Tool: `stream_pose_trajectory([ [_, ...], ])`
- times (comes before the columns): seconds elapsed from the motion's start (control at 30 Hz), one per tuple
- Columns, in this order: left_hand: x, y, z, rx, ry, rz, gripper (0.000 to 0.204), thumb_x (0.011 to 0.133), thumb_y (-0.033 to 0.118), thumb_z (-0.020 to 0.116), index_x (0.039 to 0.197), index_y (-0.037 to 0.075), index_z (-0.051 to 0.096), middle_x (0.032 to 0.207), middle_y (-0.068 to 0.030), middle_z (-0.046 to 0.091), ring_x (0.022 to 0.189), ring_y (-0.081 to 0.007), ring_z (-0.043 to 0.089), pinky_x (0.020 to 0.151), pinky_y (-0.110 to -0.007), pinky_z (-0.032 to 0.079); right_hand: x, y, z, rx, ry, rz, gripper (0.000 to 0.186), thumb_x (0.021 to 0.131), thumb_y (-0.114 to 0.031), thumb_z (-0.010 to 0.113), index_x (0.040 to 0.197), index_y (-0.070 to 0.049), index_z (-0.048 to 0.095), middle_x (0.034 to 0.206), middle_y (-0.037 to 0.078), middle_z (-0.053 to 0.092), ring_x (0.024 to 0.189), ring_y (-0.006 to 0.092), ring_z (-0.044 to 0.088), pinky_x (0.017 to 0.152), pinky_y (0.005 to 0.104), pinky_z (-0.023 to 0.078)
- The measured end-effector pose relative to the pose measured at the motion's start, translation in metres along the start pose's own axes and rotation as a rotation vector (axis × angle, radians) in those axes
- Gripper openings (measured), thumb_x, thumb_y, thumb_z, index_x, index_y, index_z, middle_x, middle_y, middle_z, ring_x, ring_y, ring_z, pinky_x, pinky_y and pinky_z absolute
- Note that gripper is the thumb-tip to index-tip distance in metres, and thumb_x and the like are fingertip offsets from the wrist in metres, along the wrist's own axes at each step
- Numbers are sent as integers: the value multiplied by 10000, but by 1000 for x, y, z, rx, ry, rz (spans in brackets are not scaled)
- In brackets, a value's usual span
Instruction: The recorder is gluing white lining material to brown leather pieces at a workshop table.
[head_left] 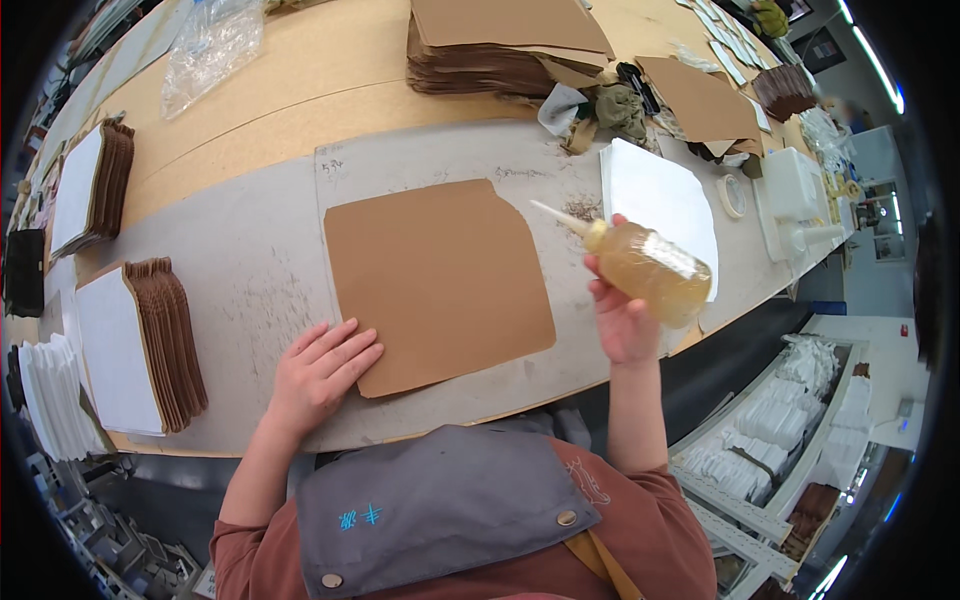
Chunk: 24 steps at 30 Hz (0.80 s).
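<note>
A brown sheet [440, 280], cut with a notch at its upper right, lies flat on the grey work surface in front of me. My left hand [325, 375] rests at its lower left corner, palm down with the fingers stretched out. Raised over the right side, my right hand [625, 310] is wrapped round a squeeze bottle [660, 275] of amber liquid. The bottle is tilted, and its pale pointed nozzle is directed up and left, above the table and apart from the sheet. A stack of white sheets [650, 185] lies behind the bottle and is partly hidden by it.
Stacks of brown and white pieces [120, 350] stand at the left. A tall brown pile [510, 25] sits at the back, beside crumpled cloth [620, 110]. Farther right are a tape roll [732, 196] and a white plastic container [795, 185]. A rack with white bundles [770, 430] stands beyond the table edge.
</note>
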<state>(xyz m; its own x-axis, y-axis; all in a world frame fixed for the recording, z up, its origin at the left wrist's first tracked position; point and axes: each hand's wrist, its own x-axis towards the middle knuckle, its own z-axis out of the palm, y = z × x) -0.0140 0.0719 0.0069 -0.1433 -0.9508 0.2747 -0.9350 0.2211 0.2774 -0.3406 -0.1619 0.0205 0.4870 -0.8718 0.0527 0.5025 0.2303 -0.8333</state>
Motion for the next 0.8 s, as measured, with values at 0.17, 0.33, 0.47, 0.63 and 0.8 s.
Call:
stream_pose_trajectory([
  [0.17,-8,-6,-3,-22,-47,-4,365,844,100,658,1190,177,746,1254,-12,721,1230,-219,648,1089,-423,454,21,33,28,52,-1,23,1100,732,-270,936,1599,-200,263,1524,95,462,1244,371,623,883,318,619],
  [0.33,-2,-19,-19,-125,-163,43,480,762,96,648,1234,159,717,1312,-35,691,1265,-245,623,1154,-470,377,33,47,28,-38,215,63,1050,780,-481,874,1577,-80,320,1514,74,495,1072,239,699,732,260,592],
  [0.47,10,-36,-12,-80,-77,-70,446,795,58,679,1238,100,698,1331,-79,677,1277,-296,610,1142,-476,383,38,53,37,-179,312,84,1036,782,-557,844,1563,-80,359,1514,70,503,982,201,704,680,236,561],
  [0.63,23,-47,2,-93,-16,-213,407,825,51,716,1231,70,693,1345,-109,665,1303,-332,587,1127,-484,397,36,59,37,-227,378,106,1102,748,-518,887,1574,-60,320,1521,78,496,970,197,698,677,225,543],
  [0.8,24,-46,-1,-68,-50,-209,387,823,85,733,1208,70,705,1348,-113,663,1321,-337,572,1124,-481,402,35,59,42,-253,403,105,1141,732,-477,912,1584,-50,286,1534,103,476,973,202,698,684,227,545],
])
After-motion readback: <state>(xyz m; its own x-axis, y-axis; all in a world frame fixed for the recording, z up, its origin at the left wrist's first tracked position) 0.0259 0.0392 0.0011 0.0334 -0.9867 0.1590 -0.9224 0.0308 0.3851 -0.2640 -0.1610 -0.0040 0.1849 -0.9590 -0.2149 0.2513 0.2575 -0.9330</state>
